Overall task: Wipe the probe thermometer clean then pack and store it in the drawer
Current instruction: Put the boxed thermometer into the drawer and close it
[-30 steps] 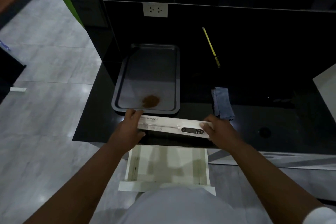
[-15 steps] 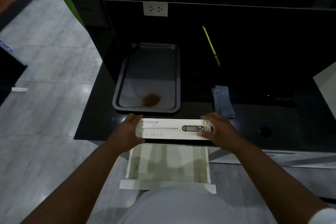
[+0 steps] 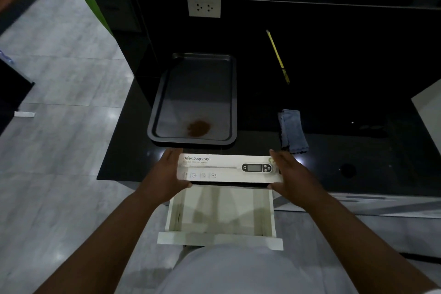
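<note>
A long white thermometer box (image 3: 222,169), printed with a picture of the probe thermometer, is held level at the front edge of the black counter. My left hand (image 3: 164,174) grips its left end and my right hand (image 3: 288,174) grips its right end. Directly below the box, a white drawer (image 3: 220,212) stands pulled open and holds nothing that I can see. A folded blue cloth (image 3: 292,130) lies on the counter just beyond my right hand.
A dark baking tray (image 3: 193,100) with a brown stain sits on the black counter (image 3: 358,141) behind the box. A yellow pencil (image 3: 278,57) lies further back. A white wall socket (image 3: 204,7) is on the back panel. Grey tiled floor is to the left.
The box has been turned face up and levelled, and both hands have drawn it slightly toward me, over the open drawer's back edge.
</note>
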`<control>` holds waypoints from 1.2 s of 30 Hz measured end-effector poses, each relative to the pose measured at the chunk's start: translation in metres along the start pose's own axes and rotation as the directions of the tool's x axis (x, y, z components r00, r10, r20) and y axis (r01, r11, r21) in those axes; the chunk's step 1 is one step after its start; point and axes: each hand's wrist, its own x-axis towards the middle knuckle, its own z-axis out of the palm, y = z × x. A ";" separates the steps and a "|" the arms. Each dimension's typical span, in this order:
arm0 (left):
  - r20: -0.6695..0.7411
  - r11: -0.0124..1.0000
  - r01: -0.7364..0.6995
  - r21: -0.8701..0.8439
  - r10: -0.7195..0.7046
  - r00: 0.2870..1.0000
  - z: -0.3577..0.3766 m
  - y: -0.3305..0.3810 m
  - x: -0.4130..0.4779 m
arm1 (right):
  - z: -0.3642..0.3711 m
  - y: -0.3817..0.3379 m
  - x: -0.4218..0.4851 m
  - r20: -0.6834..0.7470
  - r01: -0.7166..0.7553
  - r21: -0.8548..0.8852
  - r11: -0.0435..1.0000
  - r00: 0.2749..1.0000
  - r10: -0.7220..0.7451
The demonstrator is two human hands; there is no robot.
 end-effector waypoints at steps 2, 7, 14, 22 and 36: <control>0.020 0.999 0.031 0.013 -0.032 0.999 0.004 0.001 -0.007 | 0.005 0.001 -0.007 -0.019 -0.017 0.007 1.000 1.000 0.017; 0.101 0.995 0.097 -0.014 -0.095 0.990 0.020 -0.007 -0.037 | 0.026 0.004 -0.036 0.028 -0.069 0.047 0.996 0.997 0.068; 0.354 0.971 0.240 -0.008 -0.221 0.909 0.063 -0.025 -0.082 | 0.069 0.005 -0.073 0.265 -0.206 0.037 0.978 0.945 0.189; 0.491 0.928 0.373 0.018 -0.333 0.805 0.094 -0.056 -0.051 | 0.123 0.011 -0.045 0.502 -0.305 0.097 0.947 0.837 0.218; 0.616 0.513 0.845 -0.150 -0.620 0.485 0.178 -0.106 0.001 | 0.240 0.030 0.013 0.555 -0.635 0.114 0.764 0.679 0.481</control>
